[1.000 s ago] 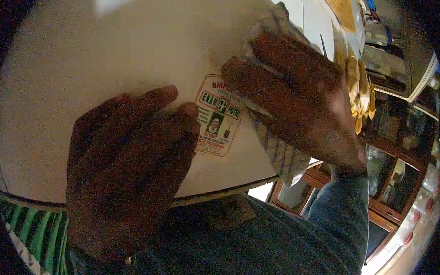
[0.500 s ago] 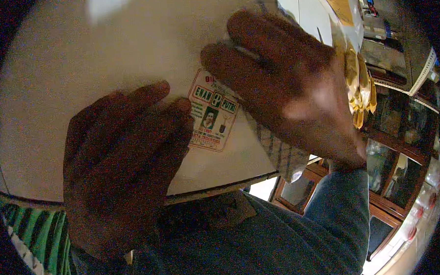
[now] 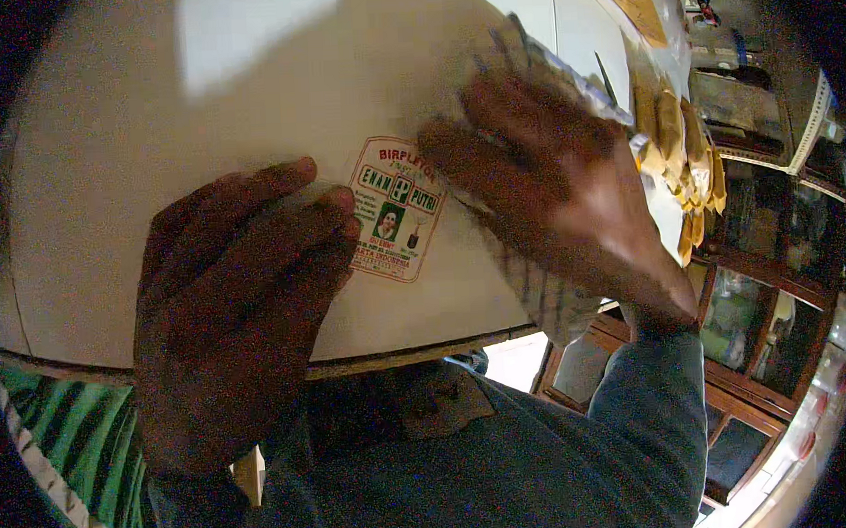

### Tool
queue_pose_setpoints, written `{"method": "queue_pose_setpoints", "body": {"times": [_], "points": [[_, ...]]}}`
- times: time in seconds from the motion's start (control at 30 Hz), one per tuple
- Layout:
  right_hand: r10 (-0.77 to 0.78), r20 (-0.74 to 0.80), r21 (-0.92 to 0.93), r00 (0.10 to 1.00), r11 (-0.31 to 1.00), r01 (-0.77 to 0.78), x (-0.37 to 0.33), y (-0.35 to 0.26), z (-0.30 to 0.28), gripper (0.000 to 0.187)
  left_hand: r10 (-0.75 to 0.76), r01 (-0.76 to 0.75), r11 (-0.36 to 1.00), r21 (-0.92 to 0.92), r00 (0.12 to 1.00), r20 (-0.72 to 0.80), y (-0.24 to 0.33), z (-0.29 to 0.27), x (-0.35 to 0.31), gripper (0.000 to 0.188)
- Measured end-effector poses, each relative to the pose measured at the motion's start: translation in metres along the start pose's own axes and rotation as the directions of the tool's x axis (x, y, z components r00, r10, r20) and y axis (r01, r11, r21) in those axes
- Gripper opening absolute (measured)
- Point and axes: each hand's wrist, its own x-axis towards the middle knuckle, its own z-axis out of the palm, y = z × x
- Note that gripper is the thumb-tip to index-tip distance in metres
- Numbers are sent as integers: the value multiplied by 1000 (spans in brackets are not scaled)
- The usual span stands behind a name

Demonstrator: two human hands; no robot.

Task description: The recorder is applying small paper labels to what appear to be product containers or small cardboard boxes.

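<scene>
While the green striped cloth (image 3: 44, 450) at the far left lies just under the near edge of the white board (image 3: 152, 115), the work in hand sits further in, at the middle of that board. The left hand (image 3: 231, 310) lies flat on the board, fingers stretched and slightly spread, gripping nothing; its fingertips touch the left edge of the small printed label (image 3: 397, 208). The label looks already laid down and flat, red-bordered with a little picture, and slightly tilted. To its right the right hand (image 3: 552, 183) presses down with fingers bent and spread over a checked wrapper (image 3: 537, 287), which runs under the palm and hangs past the board's near edge; the hand is blurred, so I cannot tell whether it pinches the wrapper or only rests on it. By my judgement the label is placed, and smoothing or wrapping on the right side is left.

The board's near edge runs just above the blue sleeves (image 3: 563, 447), so little room lies toward the body. Rightward, hanging packets of yellow snacks (image 3: 678, 149) crowd close, and a wooden glass-fronted cabinet (image 3: 738, 345) stands beyond. The bare upper left of the board offers the widest free surface.
</scene>
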Motion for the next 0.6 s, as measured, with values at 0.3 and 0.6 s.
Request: {"method": "queue_pose_setpoints", "body": {"times": [0.3,0.6], "points": [[54,-144,162,988,986,-30,-5,12,-24,33,-50,42,997,-60,988,-144,8,3,3,21],[-29,-122,155,992,987,48,-3,7,22,48,-47,35,995,-89,989,-139,7,1,7,21]]}}
